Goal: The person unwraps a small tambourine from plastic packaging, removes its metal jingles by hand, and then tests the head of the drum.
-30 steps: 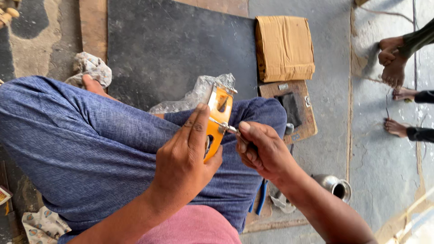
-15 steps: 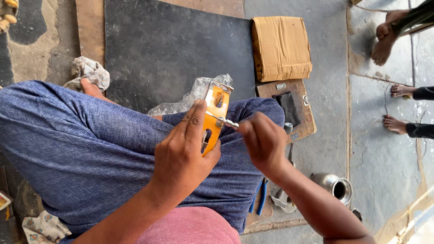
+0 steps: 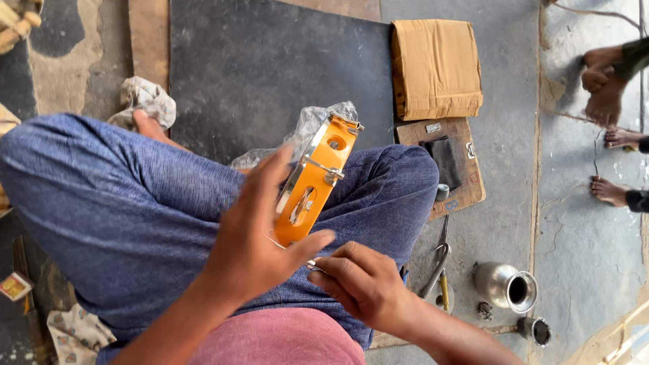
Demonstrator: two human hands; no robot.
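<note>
The person sits cross-legged on the floor (image 3: 500, 223), and the work in hand appears to be fitting or adjusting hardware on an orange tambourine frame (image 3: 312, 181), which stands tilted on edge over the lap, resting against the blue trouser leg (image 3: 155, 203). The left hand (image 3: 253, 233) is spread wide, palm against the near face of the frame with the thumb under its lower edge; it steadies the frame rather than clasping it. The right hand (image 3: 362, 280) is closed, fingers pinched on a small metal piece (image 3: 313, 265) at the frame's lower rim; what that piece is cannot be made out. By judgement, the step is mid-way: one metal bracket (image 3: 331, 174) already sits across the rim, and the next move calls for a fine, steady pinch at the lower rim while the left hand keeps the frame from rolling. A crumpled clear plastic bag (image 3: 311, 128) lies behind the frame; contents cannot be told. On the floor to the right stand a steel pot (image 3: 503, 285), lying mouth outward and showing a dark interior with nothing visible inside, and a smaller dark cup (image 3: 535, 331), likewise unreadable. Pliers (image 3: 436, 260) lie beside the knee. A folded tan cloth (image 3: 436, 67) and a wooden board (image 3: 449, 165) sit beyond, at the dark mat's (image 3: 270, 61) right edge. Other people's bare feet (image 3: 608, 74) show at the far right.
</note>
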